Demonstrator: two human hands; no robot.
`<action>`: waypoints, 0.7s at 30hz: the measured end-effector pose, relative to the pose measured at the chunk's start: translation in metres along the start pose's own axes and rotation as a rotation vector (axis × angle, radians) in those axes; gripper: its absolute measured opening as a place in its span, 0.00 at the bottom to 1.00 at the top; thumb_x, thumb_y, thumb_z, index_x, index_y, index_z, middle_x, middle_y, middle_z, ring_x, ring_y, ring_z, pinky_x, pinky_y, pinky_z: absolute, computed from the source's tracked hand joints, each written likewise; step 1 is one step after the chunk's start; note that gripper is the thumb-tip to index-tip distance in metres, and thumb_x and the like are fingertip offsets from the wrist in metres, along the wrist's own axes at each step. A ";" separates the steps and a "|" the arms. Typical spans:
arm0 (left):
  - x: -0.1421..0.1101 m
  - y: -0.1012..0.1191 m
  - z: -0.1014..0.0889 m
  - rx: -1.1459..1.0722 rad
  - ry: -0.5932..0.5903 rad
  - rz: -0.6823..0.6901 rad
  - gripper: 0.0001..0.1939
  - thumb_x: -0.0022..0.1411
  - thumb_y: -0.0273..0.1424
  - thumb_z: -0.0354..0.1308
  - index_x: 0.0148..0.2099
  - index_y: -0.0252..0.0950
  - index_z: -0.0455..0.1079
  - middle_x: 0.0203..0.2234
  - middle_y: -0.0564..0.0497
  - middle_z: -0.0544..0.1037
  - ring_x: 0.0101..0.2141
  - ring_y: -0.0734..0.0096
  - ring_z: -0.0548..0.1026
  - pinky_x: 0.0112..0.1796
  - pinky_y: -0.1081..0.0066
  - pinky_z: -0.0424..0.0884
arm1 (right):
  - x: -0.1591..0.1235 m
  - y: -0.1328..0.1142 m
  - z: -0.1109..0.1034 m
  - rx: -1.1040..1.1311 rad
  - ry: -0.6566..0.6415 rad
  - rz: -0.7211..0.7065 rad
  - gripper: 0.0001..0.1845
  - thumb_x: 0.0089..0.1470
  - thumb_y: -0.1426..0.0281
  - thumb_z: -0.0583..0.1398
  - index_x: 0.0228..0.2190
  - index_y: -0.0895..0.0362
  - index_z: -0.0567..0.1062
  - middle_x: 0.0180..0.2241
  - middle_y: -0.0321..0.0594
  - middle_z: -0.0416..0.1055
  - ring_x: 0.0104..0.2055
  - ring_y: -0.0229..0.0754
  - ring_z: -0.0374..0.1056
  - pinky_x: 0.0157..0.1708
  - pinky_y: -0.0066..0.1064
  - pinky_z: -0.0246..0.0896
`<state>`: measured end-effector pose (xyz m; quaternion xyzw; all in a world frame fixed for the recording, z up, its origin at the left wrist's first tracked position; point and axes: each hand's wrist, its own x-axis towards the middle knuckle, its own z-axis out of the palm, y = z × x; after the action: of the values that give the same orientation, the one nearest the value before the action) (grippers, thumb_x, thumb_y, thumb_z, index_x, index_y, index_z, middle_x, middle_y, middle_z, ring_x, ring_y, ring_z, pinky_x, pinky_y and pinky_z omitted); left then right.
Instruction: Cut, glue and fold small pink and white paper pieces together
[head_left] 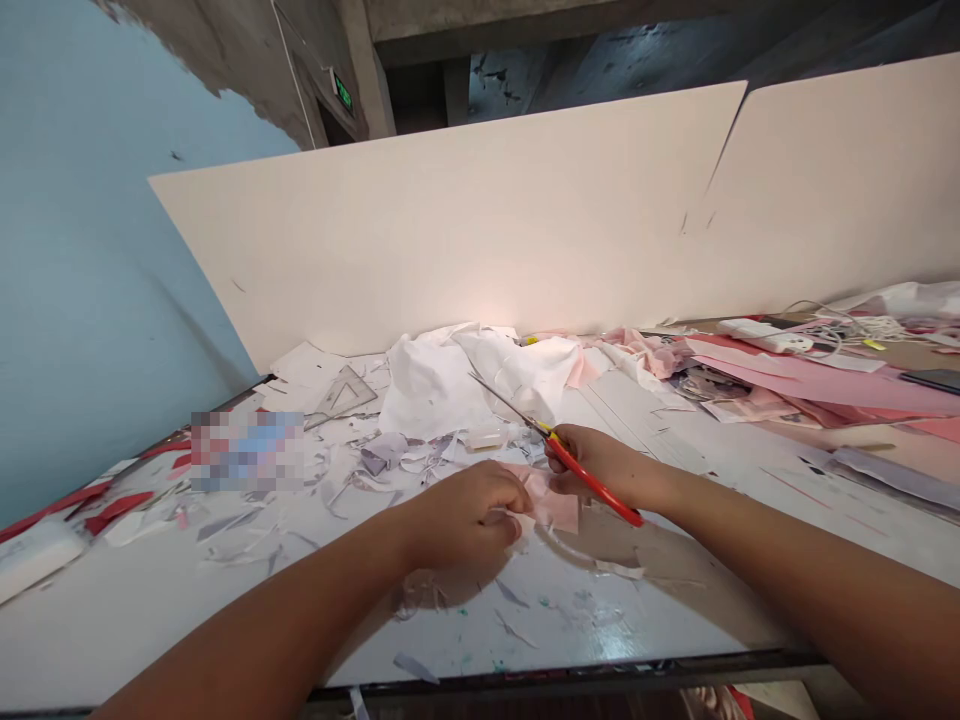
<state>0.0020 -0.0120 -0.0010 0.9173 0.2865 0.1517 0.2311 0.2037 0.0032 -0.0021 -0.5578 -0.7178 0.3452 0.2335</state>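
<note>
- I'm watching the left hand [469, 515] pinching a ragged pink paper piece [559, 510], its fingers [510, 500] curled tightly over the near edge.
- I'm seeing the right hand [600, 465] grasping red-handled scissors [600, 485], its fingers [562, 450] clenched around the glossy plastic loops.
- I'm following the thin steel blades [506, 403] as they're pointing away from the hands toward the crumpled white cloth [442, 385]; I can't tell whether they're parted.
- I'm finding the pink piece between both hands, just below the scissors' yellow pivot [544, 430], and close above the white tabletop [150, 640].
- I'm noticing curled, jagged paper offcuts [382, 455] scattering across the table's smooth, speckled surface.
- I'm picking out a clear plastic set square [345, 392], triangular and lying among flat white sheets, left of the cloth.
- I'm seeing long pink sheets [810, 375] layering in soft folds toward the right, near a white power strip [765, 335] and tangled white cables [847, 325].
- I'm seeing a pale, flat board [450, 230] standing along the table's far side, against a blue wall [97, 250].
- I'm losing one patch [247, 450] at left to pixelated blur, so I can't tell what's there.
</note>
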 end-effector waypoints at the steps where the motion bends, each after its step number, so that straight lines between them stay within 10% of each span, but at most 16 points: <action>1: 0.000 -0.001 0.002 -0.001 -0.003 0.027 0.06 0.52 0.24 0.49 0.30 0.37 0.66 0.42 0.46 0.73 0.47 0.64 0.66 0.47 0.67 0.61 | -0.001 -0.001 -0.002 0.043 -0.028 -0.025 0.11 0.33 0.76 0.58 0.21 0.55 0.60 0.20 0.30 0.59 0.20 0.33 0.53 0.19 0.26 0.47; 8: -0.002 -0.014 0.001 0.040 0.365 -0.212 0.08 0.57 0.30 0.46 0.29 0.37 0.66 0.54 0.45 0.62 0.56 0.59 0.56 0.51 0.59 0.57 | -0.003 0.000 -0.016 0.322 -0.088 0.037 0.10 0.33 0.75 0.56 0.23 0.54 0.61 0.19 0.30 0.54 0.19 0.32 0.49 0.17 0.26 0.40; 14: -0.002 0.003 0.007 0.046 0.105 0.192 0.05 0.54 0.24 0.49 0.30 0.37 0.65 0.50 0.46 0.69 0.53 0.65 0.62 0.53 0.67 0.57 | -0.004 -0.001 -0.017 0.374 -0.033 -0.063 0.07 0.34 0.75 0.55 0.20 0.55 0.60 0.19 0.30 0.52 0.20 0.33 0.48 0.20 0.28 0.42; 21: 0.003 -0.015 0.003 -0.044 0.349 -0.176 0.07 0.56 0.30 0.47 0.27 0.37 0.64 0.44 0.47 0.71 0.50 0.62 0.64 0.47 0.66 0.60 | -0.003 -0.001 -0.022 0.585 -0.032 -0.226 0.10 0.34 0.73 0.58 0.24 0.55 0.63 0.22 0.32 0.57 0.26 0.37 0.55 0.26 0.29 0.50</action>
<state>-0.0006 -0.0005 -0.0107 0.8432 0.3978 0.2942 0.2102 0.2199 0.0052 0.0129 -0.3782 -0.6490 0.5175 0.4098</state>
